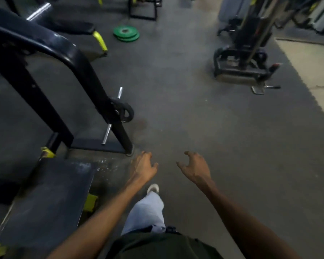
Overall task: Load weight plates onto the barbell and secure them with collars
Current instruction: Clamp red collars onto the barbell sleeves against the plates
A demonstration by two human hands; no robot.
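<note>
From the head view, the left hand (144,167) and right hand (195,168) reach forward over the rubber floor (213,128), both empty with fingers loosely spread. The green weight plates (126,34) lie stacked flat on the floor, far ahead and slightly left, well apart from the hands. A small black plate (124,112) hangs on a peg of the black rack (86,71) at left. No barbell is clearly identifiable. Best approach: walk up close, crouch, and grip one plate's rim with both hands.

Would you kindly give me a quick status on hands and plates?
Left hand, right hand open, empty. Green plates stacked on floor ahead. Black machine frame on the left; floor path open.
</note>
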